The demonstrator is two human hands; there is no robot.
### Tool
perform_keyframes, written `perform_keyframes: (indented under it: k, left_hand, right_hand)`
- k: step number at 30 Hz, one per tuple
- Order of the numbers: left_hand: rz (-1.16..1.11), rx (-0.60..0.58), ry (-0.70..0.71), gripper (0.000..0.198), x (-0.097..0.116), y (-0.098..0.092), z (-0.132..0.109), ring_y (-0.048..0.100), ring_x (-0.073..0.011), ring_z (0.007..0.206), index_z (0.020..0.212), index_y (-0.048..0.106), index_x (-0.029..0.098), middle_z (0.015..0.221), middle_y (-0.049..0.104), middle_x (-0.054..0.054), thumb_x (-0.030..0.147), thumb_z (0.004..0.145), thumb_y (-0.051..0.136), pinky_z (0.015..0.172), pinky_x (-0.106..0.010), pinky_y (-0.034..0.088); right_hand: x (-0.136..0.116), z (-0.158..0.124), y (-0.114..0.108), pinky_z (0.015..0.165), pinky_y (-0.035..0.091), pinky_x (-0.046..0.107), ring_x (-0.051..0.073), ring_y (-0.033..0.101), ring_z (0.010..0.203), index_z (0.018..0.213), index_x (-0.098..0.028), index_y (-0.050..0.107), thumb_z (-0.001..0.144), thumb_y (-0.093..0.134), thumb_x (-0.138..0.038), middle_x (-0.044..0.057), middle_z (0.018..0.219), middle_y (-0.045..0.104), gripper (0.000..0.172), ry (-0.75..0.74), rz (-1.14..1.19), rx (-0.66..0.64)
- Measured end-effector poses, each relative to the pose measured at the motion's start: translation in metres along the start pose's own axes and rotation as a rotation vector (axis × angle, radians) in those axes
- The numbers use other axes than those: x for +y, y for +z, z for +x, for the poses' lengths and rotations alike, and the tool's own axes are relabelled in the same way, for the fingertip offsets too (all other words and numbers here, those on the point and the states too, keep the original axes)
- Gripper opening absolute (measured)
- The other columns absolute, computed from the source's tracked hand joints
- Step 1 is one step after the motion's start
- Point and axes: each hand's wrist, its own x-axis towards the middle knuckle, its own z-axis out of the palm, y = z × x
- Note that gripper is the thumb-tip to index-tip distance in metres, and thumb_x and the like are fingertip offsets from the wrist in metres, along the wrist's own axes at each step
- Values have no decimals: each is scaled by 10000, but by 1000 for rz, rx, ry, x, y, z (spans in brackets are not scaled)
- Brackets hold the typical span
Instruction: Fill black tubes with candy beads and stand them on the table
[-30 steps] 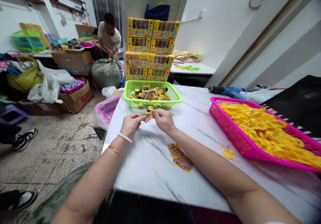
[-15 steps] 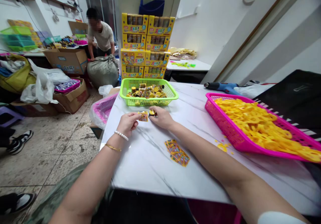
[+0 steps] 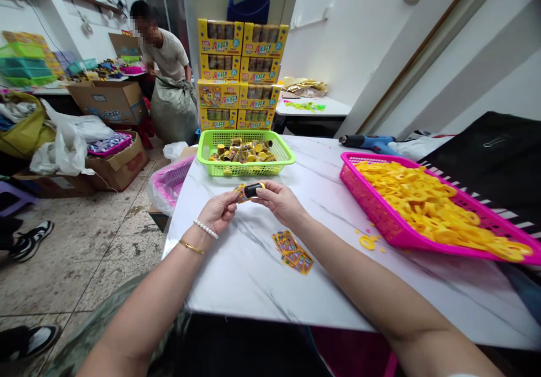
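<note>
Left fingers (image 3: 230, 198) pinch a printed label (image 3: 240, 194); right fingers (image 3: 269, 187) pinch a black tube (image 3: 253, 190), seemingly bare; wrapped tubes (image 3: 239, 155) sit beyond them; more labels (image 3: 291, 249) nearer.

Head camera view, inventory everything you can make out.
Tube: one, black and yellow, right hand
Label: one, orange, left hand
Loose labels: several, orange, table
Table: one, white, centre
Far basket: one, green, table's far end
Tubes: many, yellow and black, far basket
Right basket: one, pink, table's right
Rings: many, yellow, mostly right basket
Power tool: one, blue, behind right basket
Boxes: eight visible, yellow, beyond far basket
Bin: one, blue, above boxes
Sack: one, grey-green, left background
Co-worker: one, pale shirt, at sack
Cartons: several, brown, left side
Left hand: one, bare, pinching label
Right hand: one, bare, holding tube
</note>
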Motion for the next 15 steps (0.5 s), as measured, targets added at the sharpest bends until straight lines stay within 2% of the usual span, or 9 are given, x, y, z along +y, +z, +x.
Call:
perform_keyframes:
  k: [4, 10, 12, 15]
  left_hand:
    - [-25, -30, -5, 41, 0, -2, 2, 346, 25, 353, 864, 620, 93, 669, 592, 25, 80, 888, 651, 283, -80, 153]
    - [-25, -37, 9, 53, -4, -2, 5, 360, 7, 371, 815, 631, 100, 648, 605, 8, 90, 862, 654, 300, -90, 138]
    - [-9, -26, 54, 51, -6, -2, 5, 364, 2, 387, 824, 657, 95, 681, 640, -17, 130, 837, 691, 308, -102, 136]
    - [49, 21, 161, 179, -6, -4, 5, 372, -1, 428, 830, 694, 87, 742, 674, -43, 216, 756, 794, 333, -121, 162]
  right_hand:
    - [5, 2, 1, 816, 610, 365, 142, 680, 726, 838, -180, 621, 591, 898, -500, -1, 787, 701, 490, -34, -110, 105]
    - [3, -3, 10, 816, 621, 395, 162, 706, 739, 890, -204, 543, 618, 879, -513, -15, 773, 711, 531, -58, -136, 46]
    - [3, -5, 12, 790, 613, 371, 156, 696, 725, 903, -207, 541, 632, 876, -499, -15, 774, 706, 521, -119, -172, 61]
    - [1, -8, 10, 777, 596, 350, 159, 690, 745, 929, -212, 559, 663, 863, -476, 2, 825, 714, 483, -220, -214, 62]
